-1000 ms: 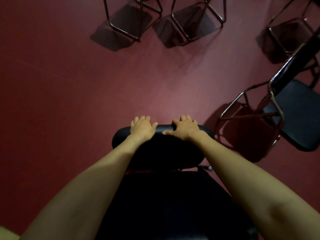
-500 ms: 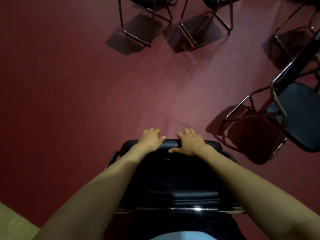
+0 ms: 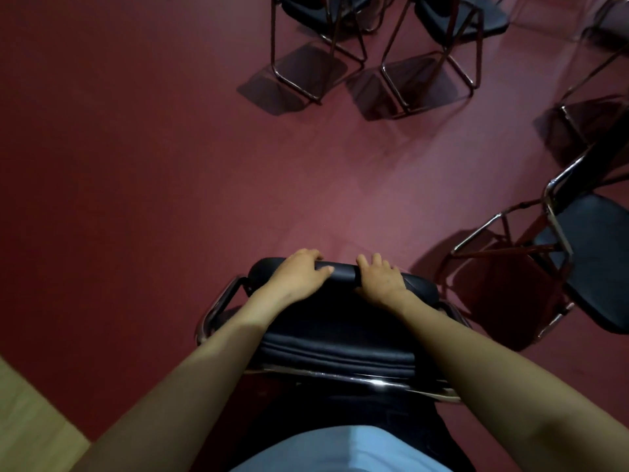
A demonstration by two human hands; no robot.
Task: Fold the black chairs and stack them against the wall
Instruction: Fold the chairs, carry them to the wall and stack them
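Across the red floor (image 3: 136,165), note three black chairs not yet folded: far chair (image 3: 316,46), second far chair (image 3: 442,52) just beside it, right chair (image 3: 595,260), all well apart from the hands. Directly in front of the body, locate the held chair (image 3: 340,335): drawn closer than a second ago and collapsed flatter, pads lying together. Judge folding nearly complete; carry to the wall next, wall not in view. Check left hand (image 3: 299,274) and right hand (image 3: 381,281): previously laid flat, now curled over the padded top edge, gripping it.
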